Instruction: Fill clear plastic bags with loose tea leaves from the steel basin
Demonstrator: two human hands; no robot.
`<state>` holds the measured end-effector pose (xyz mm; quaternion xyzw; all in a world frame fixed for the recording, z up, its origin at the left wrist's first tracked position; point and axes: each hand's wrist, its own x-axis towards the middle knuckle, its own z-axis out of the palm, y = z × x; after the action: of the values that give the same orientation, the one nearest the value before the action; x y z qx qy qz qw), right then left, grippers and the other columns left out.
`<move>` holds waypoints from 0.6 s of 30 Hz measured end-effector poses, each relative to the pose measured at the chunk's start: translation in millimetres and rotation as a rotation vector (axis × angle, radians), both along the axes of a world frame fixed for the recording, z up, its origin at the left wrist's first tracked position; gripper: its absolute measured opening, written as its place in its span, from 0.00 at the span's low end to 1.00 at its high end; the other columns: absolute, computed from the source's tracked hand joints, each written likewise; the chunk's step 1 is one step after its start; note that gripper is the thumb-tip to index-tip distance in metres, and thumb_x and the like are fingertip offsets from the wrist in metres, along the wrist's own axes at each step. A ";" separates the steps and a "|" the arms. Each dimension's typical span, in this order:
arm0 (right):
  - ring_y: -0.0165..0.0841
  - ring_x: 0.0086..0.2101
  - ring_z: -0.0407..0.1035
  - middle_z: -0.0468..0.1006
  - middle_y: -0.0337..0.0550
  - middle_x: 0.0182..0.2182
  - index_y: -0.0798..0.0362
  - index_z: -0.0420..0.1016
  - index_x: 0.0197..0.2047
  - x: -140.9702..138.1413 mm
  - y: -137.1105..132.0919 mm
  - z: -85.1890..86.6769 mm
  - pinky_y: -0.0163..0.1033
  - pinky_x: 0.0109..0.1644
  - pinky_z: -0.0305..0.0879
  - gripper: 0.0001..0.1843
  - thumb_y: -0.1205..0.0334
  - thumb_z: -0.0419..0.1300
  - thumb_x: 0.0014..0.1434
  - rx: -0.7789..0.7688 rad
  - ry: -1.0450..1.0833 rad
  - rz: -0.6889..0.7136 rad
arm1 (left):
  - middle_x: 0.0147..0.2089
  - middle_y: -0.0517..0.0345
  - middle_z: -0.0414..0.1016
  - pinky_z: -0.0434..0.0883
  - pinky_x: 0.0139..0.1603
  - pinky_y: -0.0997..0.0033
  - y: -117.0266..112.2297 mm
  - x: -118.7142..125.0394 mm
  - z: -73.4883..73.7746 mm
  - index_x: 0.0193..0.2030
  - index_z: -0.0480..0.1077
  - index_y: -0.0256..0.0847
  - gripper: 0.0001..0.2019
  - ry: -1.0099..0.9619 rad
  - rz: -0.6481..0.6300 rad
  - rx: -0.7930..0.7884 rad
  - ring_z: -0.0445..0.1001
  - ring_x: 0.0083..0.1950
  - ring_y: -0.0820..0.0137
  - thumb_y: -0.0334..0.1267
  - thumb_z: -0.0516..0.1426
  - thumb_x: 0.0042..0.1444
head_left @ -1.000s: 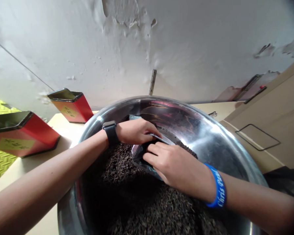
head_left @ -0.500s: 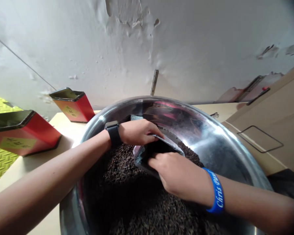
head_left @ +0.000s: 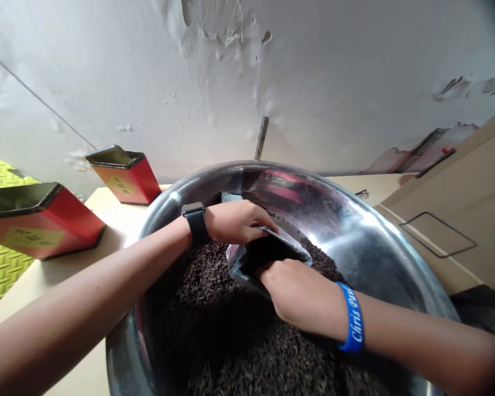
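Nearest us, our right grip (head_left: 301, 294), with a blue wristband (head_left: 353, 319), lies closest to the mouth's lower lip of a foil pouch (head_left: 238, 263). Its fingers pass out of sight there, so we cannot tell how far closed they are or whether they have hold. Our left grip (head_left: 240, 221), with a black watch (head_left: 196, 223), sits just beyond it, curled closed on the upper lip. The pouch gapes between them, its mouth dark, resting on loose dark tea leaves (head_left: 214, 300); its long axis is hard to read. The leaves fill a steel basin (head_left: 367, 247). Past its rim, two tilted red tins (head_left: 37, 223) (head_left: 126, 179) stand open on the surface (head_left: 53, 291), a yellow textured mat (head_left: 4, 275) shows beyond, and a peeling white wall (head_left: 148, 82) closes the view.
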<state>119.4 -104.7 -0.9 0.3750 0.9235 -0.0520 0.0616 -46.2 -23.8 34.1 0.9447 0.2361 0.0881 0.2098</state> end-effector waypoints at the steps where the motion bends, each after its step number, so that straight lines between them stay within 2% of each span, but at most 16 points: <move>1: 0.33 0.26 0.69 0.76 0.49 0.28 0.58 0.72 0.36 -1.2 -0.2 -1.9 0.38 0.26 0.49 0.12 0.74 0.49 0.50 -0.001 0.005 -0.001 | 0.48 0.57 0.74 0.65 0.47 0.74 -0.3 0.3 -0.2 0.50 0.71 0.42 0.17 0.003 -0.001 0.004 0.71 0.46 0.71 0.28 0.50 0.55; 4: 0.34 0.29 0.69 0.76 0.50 0.33 0.60 0.70 0.41 -3.9 2.8 -5.5 0.38 0.28 0.52 0.16 0.75 0.48 0.51 0.050 0.062 -0.022 | 0.47 0.57 0.74 0.65 0.47 0.73 -0.5 0.8 -1.3 0.51 0.70 0.42 0.18 0.007 0.008 0.011 0.71 0.46 0.71 0.28 0.50 0.55; 8: 0.36 0.30 0.69 0.75 0.52 0.36 0.59 0.68 0.45 -3.6 6.7 -0.9 0.39 0.28 0.52 0.17 0.73 0.45 0.55 0.172 0.075 -0.074 | 0.46 0.58 0.75 0.66 0.47 0.74 -0.1 0.7 -2.4 0.51 0.70 0.43 0.17 -0.001 0.020 -0.003 0.72 0.45 0.72 0.29 0.49 0.57; 10: 0.35 0.29 0.69 0.76 0.50 0.33 0.56 0.69 0.42 -2.0 5.9 2.8 0.38 0.28 0.51 0.16 0.72 0.46 0.54 0.135 0.065 -0.073 | 0.46 0.58 0.75 0.66 0.47 0.74 -0.3 0.8 -2.4 0.50 0.70 0.43 0.17 -0.005 0.022 -0.008 0.72 0.45 0.72 0.29 0.50 0.57; 14: 0.33 0.26 0.69 0.76 0.47 0.28 0.53 0.71 0.38 0.9 2.4 1.9 0.37 0.26 0.50 0.14 0.72 0.48 0.52 -0.041 0.024 -0.049 | 0.46 0.58 0.75 0.66 0.47 0.74 -0.8 1.1 -1.7 0.50 0.71 0.43 0.16 0.002 0.017 -0.004 0.72 0.45 0.72 0.29 0.50 0.56; 18: 0.34 0.31 0.70 0.76 0.52 0.33 0.57 0.71 0.41 0.3 4.4 -6.3 0.37 0.29 0.53 0.15 0.74 0.48 0.52 -0.023 0.053 -0.040 | 0.46 0.58 0.75 0.66 0.47 0.73 -0.4 1.2 -1.2 0.50 0.70 0.43 0.17 -0.004 0.013 0.001 0.72 0.45 0.72 0.29 0.50 0.57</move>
<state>119.7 -100.3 -7.2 0.3913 0.9164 -0.0735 0.0404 -45.0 -24.3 32.9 0.9431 0.2416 0.0914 0.2094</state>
